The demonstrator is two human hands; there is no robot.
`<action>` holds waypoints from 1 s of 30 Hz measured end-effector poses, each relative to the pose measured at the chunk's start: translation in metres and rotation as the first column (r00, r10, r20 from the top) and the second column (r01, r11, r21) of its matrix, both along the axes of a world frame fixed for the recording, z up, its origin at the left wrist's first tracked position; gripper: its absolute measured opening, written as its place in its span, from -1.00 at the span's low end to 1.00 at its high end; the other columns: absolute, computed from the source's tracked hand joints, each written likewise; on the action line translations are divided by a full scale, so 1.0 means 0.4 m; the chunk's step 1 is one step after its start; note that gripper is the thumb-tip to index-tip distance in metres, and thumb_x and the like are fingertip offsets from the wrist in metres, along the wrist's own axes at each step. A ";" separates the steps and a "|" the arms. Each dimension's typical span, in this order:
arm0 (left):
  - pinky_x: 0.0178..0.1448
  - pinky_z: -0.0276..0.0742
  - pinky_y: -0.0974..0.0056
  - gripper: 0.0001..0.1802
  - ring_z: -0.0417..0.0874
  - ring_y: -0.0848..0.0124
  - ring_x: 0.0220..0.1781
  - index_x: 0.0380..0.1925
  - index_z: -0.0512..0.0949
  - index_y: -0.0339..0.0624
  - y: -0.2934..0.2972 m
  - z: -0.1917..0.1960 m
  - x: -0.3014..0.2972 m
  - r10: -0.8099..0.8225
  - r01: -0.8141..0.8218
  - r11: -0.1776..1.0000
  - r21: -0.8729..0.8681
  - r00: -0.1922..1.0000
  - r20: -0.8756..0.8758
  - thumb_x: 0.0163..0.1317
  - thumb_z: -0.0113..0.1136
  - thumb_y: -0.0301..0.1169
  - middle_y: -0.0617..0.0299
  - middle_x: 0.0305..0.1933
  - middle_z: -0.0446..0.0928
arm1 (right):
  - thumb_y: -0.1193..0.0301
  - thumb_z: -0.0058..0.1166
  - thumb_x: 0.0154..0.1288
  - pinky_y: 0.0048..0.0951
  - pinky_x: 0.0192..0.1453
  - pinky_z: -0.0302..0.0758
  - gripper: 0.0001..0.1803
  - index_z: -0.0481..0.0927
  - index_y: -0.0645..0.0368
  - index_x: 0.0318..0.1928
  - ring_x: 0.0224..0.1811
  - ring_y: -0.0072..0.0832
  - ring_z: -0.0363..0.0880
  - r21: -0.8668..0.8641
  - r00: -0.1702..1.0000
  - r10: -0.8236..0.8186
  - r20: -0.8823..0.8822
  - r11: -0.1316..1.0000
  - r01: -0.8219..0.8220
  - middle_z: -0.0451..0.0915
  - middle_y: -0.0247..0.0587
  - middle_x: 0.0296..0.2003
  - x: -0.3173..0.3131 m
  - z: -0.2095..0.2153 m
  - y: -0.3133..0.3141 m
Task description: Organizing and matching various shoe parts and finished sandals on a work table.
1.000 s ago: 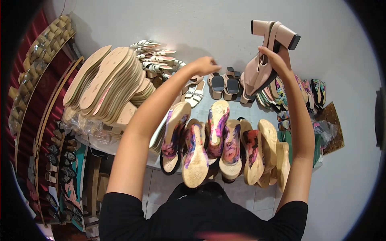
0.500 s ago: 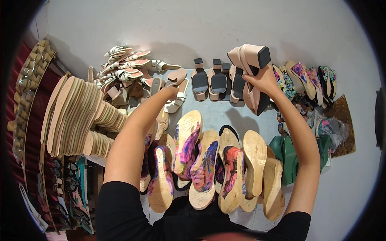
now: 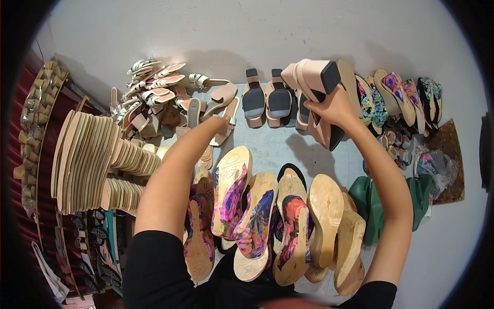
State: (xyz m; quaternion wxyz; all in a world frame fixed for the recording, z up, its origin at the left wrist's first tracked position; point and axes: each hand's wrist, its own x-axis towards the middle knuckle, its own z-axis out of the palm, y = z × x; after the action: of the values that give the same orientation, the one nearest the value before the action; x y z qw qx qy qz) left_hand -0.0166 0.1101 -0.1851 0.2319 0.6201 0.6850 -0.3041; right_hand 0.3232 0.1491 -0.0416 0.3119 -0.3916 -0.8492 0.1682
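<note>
In my right hand (image 3: 337,109) is a beige block-heeled sandal (image 3: 307,77), held at an angle with its black heel tip facing me. The fingers wrap round its middle, and its lower end hangs below the hand. Just to its left, beige heeled sandals (image 3: 253,103) with dark soles stand in a row against the wall. My left hand (image 3: 220,124) reaches to beige and white sandals (image 3: 225,92) at the far left of the table. Its fingers are hidden behind the wrist and the sandals, so its grip does not show.
Wooden shoe soles with colourful floral cloth (image 3: 296,232) stand close in front of me. On the left is a tall stack of flat soles (image 3: 82,159), with a heap of strappy sandals (image 3: 154,95) behind. Patterned sandals (image 3: 393,95) and green moulded pieces (image 3: 371,206) lie right.
The sandal in my right hand has shifted slightly left and now covers more of the row behind it. My left hand stays by the beige and white sandals. The whole view has tilted a little.
</note>
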 end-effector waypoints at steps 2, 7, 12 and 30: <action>-0.41 0.52 0.20 -0.38 0.60 0.17 -0.33 -0.01 0.05 -0.29 0.019 -0.017 0.013 -0.021 0.020 1.000 -0.021 0.999 -0.030 -0.10 0.09 -0.50 -0.13 -0.16 0.44 | 0.30 0.24 -0.26 -0.32 -0.19 0.44 -0.47 0.46 0.33 -0.21 -0.26 -0.12 0.52 0.026 1.000 -0.010 -0.022 1.000 0.010 0.54 0.05 -0.33 0.006 -0.012 -0.011; -0.48 0.52 0.23 -0.31 0.61 0.27 -0.48 -0.01 0.14 -0.29 0.027 0.010 -0.033 0.107 -0.111 0.994 0.003 0.969 0.224 -0.17 0.26 -0.43 -0.01 -0.47 0.54 | 0.23 0.18 -0.25 -0.32 -0.11 0.40 -0.42 0.44 0.29 -0.14 -0.19 -0.13 0.48 -0.030 0.999 0.044 0.018 0.999 -0.043 0.51 0.05 -0.26 0.017 -0.017 -0.021; -0.36 0.54 0.31 -0.81 0.63 0.37 -0.44 -0.44 0.58 -0.28 0.011 0.003 -0.070 0.167 -0.143 0.977 -0.159 0.975 0.148 -0.03 0.19 -0.38 0.16 -0.43 0.58 | 0.28 0.22 -0.29 -0.31 -0.16 0.43 -0.42 0.45 0.28 -0.16 -0.22 -0.14 0.50 -0.054 1.000 0.002 0.020 0.999 -0.001 0.52 0.03 -0.28 0.027 -0.011 -0.022; -0.35 0.53 0.28 -0.48 0.60 0.33 -0.37 -0.38 0.58 -0.21 -0.029 0.032 0.018 0.013 0.000 0.977 -0.211 0.998 0.056 -0.31 0.41 -0.08 0.17 -0.36 0.58 | 0.31 0.20 -0.29 -0.28 -0.08 0.40 -0.28 0.32 0.16 0.02 -0.11 -0.12 0.44 -0.060 0.995 -0.029 0.092 0.998 0.035 0.43 0.00 -0.12 0.041 0.011 -0.021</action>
State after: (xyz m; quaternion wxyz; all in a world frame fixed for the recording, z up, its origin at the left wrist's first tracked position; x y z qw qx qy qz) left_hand -0.0092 0.0985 -0.1722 0.3170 0.5982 0.6439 -0.3566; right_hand 0.3397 0.1406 -0.0371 0.2632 -0.4218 -0.8506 0.1714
